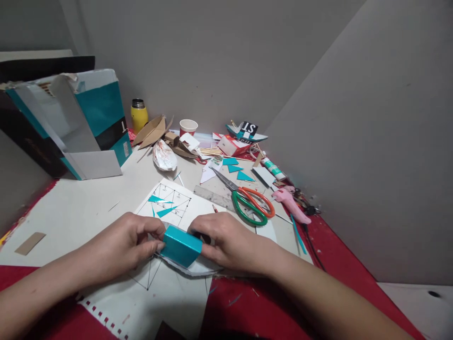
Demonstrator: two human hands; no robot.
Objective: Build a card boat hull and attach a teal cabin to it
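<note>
A folded piece of shiny teal card [182,245] is between my two hands, above a white boat-like shape [200,272] whose rim shows beneath it. My left hand [141,238] pinches the card's left end between thumb and fingers. At the other end, my right hand [222,241] grips the card, its fingertips partly hidden behind it. Under them lies a sheet with a drawn pattern of lines and dots [184,200], with thin teal offcuts [166,211] on it. Scissors with orange and green handles [244,196] lie just beyond my right hand, across a clear ruler [212,197].
A large teal and white carton [102,113] stands at the left. Along the back are a yellow bottle [139,115], cardboard pieces [152,132], a paper cup [188,126] and a small teal boat [247,132]. A pink glue gun [292,205] and a glue tube [273,167] lie right.
</note>
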